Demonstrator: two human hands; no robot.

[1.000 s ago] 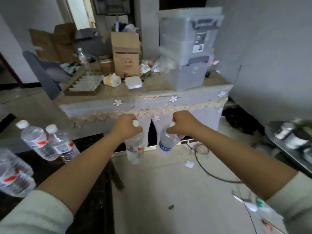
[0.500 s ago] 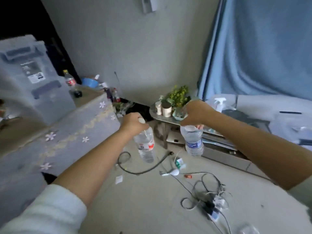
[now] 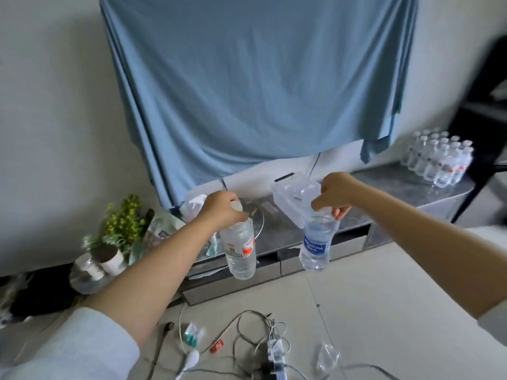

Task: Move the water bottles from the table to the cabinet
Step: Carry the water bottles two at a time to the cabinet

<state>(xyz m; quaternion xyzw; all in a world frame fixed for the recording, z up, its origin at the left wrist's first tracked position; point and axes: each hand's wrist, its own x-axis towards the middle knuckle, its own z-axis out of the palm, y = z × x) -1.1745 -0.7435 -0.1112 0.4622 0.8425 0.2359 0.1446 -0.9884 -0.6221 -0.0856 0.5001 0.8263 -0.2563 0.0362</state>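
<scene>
You are in the carrying step, with a bottle hanging from each hand and the low grey cabinet (image 3: 428, 187) straight ahead of you. Your left hand (image 3: 219, 208) is curled shut around the neck of the red-labelled bottle (image 3: 240, 248), its white cap showing just above your fingers; your right hand (image 3: 333, 194) is pinched closed on the top of the blue-labelled bottle (image 3: 315, 246), whose cap is hidden under your fingers. Both bottles dangle upright in the air, in front of the cabinet's front edge and above the floor, touching nothing else. At the far right end of the cabinet top a cluster of bottles (image 3: 439, 157) already stands in tight rows, so that looks like the place to aim for. The next move, as I judge it, is to step closer and swing both bottles right, past the clear plastic box (image 3: 295, 198) on the cabinet top, then set them down upright beside the cluster. Mind the tangle of cables (image 3: 260, 341) on the floor by your feet as you go.
</scene>
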